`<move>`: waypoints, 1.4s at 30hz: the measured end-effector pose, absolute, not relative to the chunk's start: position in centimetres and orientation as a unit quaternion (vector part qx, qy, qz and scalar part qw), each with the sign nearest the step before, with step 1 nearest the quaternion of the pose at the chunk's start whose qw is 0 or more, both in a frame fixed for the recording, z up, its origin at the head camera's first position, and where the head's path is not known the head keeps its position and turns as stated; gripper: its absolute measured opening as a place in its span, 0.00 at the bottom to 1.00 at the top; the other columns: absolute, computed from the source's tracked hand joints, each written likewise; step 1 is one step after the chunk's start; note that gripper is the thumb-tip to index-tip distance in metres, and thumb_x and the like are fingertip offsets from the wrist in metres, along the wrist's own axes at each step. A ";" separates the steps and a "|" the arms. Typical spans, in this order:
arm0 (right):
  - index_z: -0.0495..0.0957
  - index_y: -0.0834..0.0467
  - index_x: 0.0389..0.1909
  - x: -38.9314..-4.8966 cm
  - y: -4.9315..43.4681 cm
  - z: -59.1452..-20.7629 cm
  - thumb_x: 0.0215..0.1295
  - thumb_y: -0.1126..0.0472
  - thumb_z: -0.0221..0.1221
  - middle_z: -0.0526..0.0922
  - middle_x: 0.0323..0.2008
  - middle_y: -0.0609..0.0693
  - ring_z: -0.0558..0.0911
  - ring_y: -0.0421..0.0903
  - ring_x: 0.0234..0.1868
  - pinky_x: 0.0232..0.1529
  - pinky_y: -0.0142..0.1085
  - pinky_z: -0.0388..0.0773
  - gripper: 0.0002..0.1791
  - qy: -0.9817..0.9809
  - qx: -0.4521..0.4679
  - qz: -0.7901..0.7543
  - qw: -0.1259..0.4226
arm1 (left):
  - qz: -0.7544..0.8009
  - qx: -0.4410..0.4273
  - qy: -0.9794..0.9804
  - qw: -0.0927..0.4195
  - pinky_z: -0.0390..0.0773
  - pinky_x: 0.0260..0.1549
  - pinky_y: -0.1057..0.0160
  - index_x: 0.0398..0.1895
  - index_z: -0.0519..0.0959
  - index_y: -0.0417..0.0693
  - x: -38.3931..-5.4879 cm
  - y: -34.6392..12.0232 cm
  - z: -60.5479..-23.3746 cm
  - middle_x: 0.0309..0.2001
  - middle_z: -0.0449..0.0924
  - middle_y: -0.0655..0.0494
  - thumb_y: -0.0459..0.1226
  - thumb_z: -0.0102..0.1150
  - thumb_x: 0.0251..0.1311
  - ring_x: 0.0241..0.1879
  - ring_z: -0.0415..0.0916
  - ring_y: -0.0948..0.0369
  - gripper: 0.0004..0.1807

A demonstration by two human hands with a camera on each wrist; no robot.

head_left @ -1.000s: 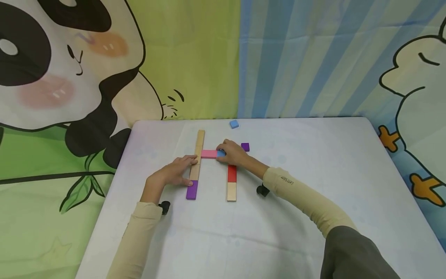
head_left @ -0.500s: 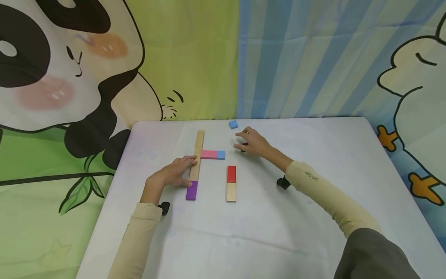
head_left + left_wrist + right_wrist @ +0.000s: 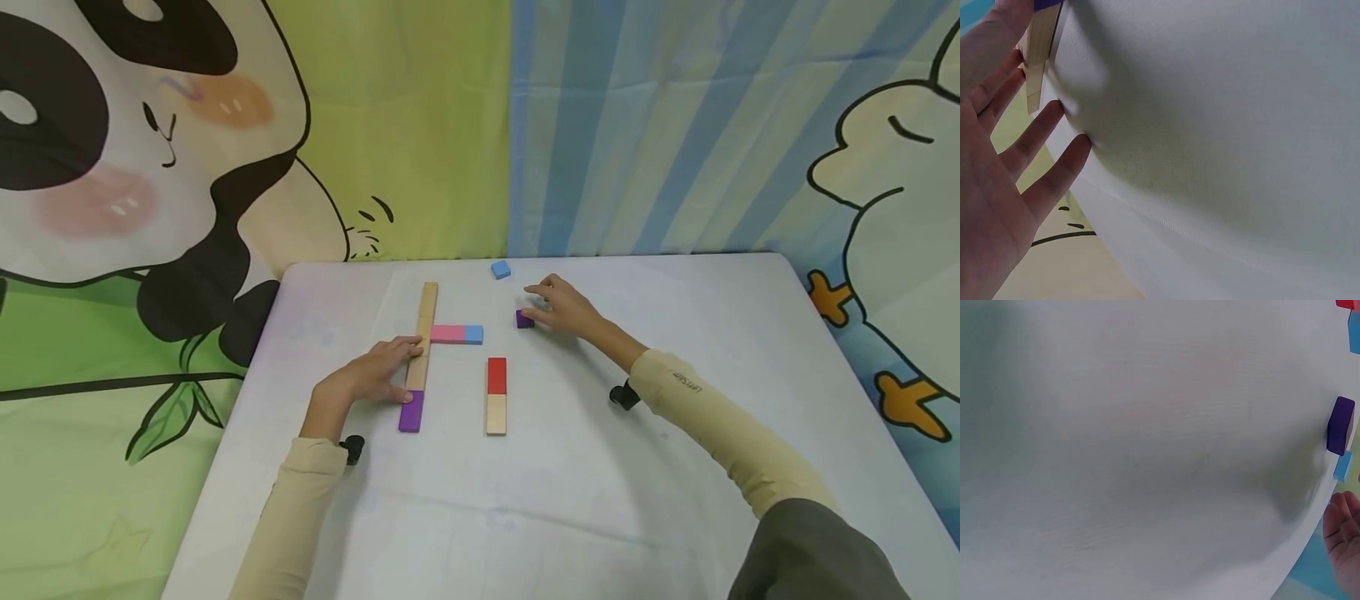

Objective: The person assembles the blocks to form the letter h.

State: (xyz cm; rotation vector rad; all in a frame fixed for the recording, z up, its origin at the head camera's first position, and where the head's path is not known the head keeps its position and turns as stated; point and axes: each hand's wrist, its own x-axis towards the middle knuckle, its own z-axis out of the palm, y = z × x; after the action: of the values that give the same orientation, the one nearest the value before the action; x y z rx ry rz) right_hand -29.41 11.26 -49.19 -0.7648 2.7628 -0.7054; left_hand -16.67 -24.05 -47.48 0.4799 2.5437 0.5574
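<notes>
My left hand [image 3: 367, 373] rests against a straight row of wooden blocks [image 3: 426, 321], its thumb on the purple block [image 3: 411, 412] at the row's near end. In the left wrist view its fingers [image 3: 1060, 172] are spread and fairly straight. A pink block [image 3: 448, 334] juts right from the row, with a blue block [image 3: 474, 335] touching its end. My right hand [image 3: 568, 308] hovers beside a small dark purple block [image 3: 524, 319], thumb and fingers parted. In the right wrist view that block [image 3: 1340, 425] stands apart from the visible fingers.
A red block [image 3: 497, 376] and a plain wooden block [image 3: 496, 415] lie end to end right of the long row. Another blue block [image 3: 500, 269] sits near the far edge of the white table [image 3: 600, 517]. A printed cartoon curtain [image 3: 420, 125] hangs behind.
My right hand has let go of the blue block at the pink block's end and moved right to the small purple block. The left hand has stayed in place.
</notes>
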 end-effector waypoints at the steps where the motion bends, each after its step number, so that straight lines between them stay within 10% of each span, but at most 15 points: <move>1: 0.71 0.57 0.65 -29.4 11.2 -49.2 0.66 0.45 0.59 0.73 0.54 0.59 0.74 0.53 0.50 0.50 0.47 0.77 0.31 0.932 -0.259 -0.237 0.093 | 0.203 0.175 0.932 0.246 0.59 0.70 0.41 0.74 0.58 0.47 -16.7 -24.1 -47.6 0.78 0.46 0.54 0.44 0.70 0.54 0.76 0.47 0.46 0.46; 42: 0.79 0.62 0.54 -26.9 5.4 -50.2 0.61 0.57 0.65 0.79 0.47 0.56 0.76 0.47 0.46 0.50 0.39 0.78 0.21 0.886 -0.358 -0.253 0.152 | 0.201 0.175 0.933 0.243 0.60 0.70 0.41 0.73 0.58 0.47 -16.9 -23.9 -47.7 0.78 0.47 0.53 0.44 0.71 0.52 0.75 0.47 0.46 0.46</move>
State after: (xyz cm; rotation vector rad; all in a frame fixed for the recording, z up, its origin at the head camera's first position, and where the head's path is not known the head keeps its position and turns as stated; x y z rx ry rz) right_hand -26.92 5.42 -50.19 -1.0284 2.5428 -0.7253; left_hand -16.94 -23.95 -47.67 0.4781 2.5485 0.5495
